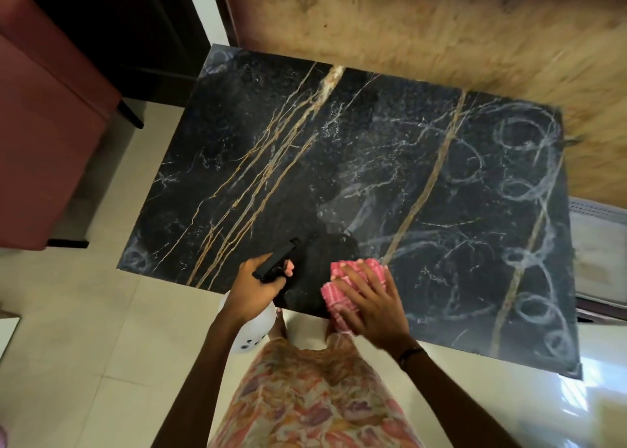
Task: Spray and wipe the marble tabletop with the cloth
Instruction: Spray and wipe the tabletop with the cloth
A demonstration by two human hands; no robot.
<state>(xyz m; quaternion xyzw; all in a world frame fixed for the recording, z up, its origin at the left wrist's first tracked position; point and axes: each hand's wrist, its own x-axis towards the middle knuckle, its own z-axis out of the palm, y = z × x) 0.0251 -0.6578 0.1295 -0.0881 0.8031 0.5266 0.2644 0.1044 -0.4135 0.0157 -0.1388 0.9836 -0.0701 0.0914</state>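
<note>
A black marble tabletop (pixel 305 162) with gold veins fills the middle of the view, its right half covered in whitish swirl marks. My left hand (pixel 254 288) grips a spray bottle (pixel 258 329) by its black trigger head at the table's near edge; the white body hangs below the edge. My right hand (pixel 371 301) presses flat, fingers spread, on a pink and white patterned cloth (pixel 342 288) lying on the marble near that same edge. A darker patch of marble lies between the two hands.
A red upholstered seat (pixel 44 135) stands to the left of the table on the cream tiled floor (pixel 84 329). A tan textured wall (pixel 441 27) runs behind the table. Pale furniture (pixel 600 244) sits past the right edge.
</note>
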